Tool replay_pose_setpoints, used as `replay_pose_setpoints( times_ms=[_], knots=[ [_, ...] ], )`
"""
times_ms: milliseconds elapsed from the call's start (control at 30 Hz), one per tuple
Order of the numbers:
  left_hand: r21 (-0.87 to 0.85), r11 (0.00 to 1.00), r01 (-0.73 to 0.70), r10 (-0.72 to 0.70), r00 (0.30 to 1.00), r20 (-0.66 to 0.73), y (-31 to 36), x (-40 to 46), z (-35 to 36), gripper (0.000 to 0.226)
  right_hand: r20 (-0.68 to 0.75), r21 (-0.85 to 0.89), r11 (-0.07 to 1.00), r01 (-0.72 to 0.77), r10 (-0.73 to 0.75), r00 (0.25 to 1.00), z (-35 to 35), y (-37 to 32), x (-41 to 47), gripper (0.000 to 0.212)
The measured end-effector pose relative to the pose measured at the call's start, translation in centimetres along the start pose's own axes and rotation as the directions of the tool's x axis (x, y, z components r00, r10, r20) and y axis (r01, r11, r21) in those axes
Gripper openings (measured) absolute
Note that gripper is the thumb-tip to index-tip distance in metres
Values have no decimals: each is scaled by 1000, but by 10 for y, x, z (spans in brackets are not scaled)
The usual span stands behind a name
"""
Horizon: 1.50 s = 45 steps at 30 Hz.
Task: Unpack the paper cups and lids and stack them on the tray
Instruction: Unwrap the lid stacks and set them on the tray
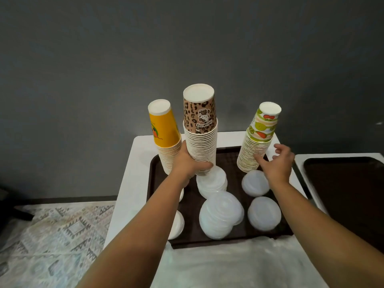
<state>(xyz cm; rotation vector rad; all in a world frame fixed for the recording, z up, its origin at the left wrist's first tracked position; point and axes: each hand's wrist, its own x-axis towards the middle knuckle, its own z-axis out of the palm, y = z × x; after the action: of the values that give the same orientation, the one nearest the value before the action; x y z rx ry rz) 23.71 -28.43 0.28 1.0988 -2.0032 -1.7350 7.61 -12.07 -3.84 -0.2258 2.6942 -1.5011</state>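
Three upside-down stacks of paper cups rise from the dark brown tray (230,156): a yellow-topped stack (166,138) at the left, a leopard-print stack (200,129) in the middle and a fruit-print stack (258,138) at the right. My left hand (189,163) grips the leopard stack near its base. My right hand (278,163) hovers open just right of the fruit stack, its fingers spread and holding nothing. Several piles of white plastic lids (221,215) lie on the tray's near half, some partly hidden behind my left forearm.
The tray sits on a white table (128,173) against a grey wall. Crinkled clear plastic wrap (228,265) lies at the table's near edge. A second dark tray (342,183) rests on another white surface to the right. A patterned rug (52,231) covers the floor on the left.
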Motion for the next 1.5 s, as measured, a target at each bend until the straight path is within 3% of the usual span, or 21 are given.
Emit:
replay_pose_setpoints(
  times_ms=[167, 267, 933, 1167, 1367, 1500],
  knots=[
    [-11, 1000, 10, -10, 1000, 2, 2, 9, 6, 94, 221, -50, 999, -20, 30, 975, 9, 3, 16, 87],
    [-13, 1000, 14, -14, 1000, 0, 3, 10, 6, 95, 274, -10, 999, -44, 45, 961, 14, 3, 23, 85],
    [17, 999, 42, -42, 998, -50, -13, -6, -30, 89, 419, 11, 1000, 5, -9, 908, 84, -40, -6, 80],
    [32, 999, 22, -20, 999, -45, -15, -12, -36, 89, 401, 16, 1000, -15, 7, 916, 94, -45, -15, 80],
    [33, 999, 3, -3, 1000, 11, -11, -19, -30, 87, 436, 4, 998, -64, 56, 898, 83, -45, -14, 89],
    [44, 999, -24, 19, 995, 101, 1, -22, -15, 88, 395, 23, 997, -77, 62, 917, 61, -43, -11, 81]
  ],
)
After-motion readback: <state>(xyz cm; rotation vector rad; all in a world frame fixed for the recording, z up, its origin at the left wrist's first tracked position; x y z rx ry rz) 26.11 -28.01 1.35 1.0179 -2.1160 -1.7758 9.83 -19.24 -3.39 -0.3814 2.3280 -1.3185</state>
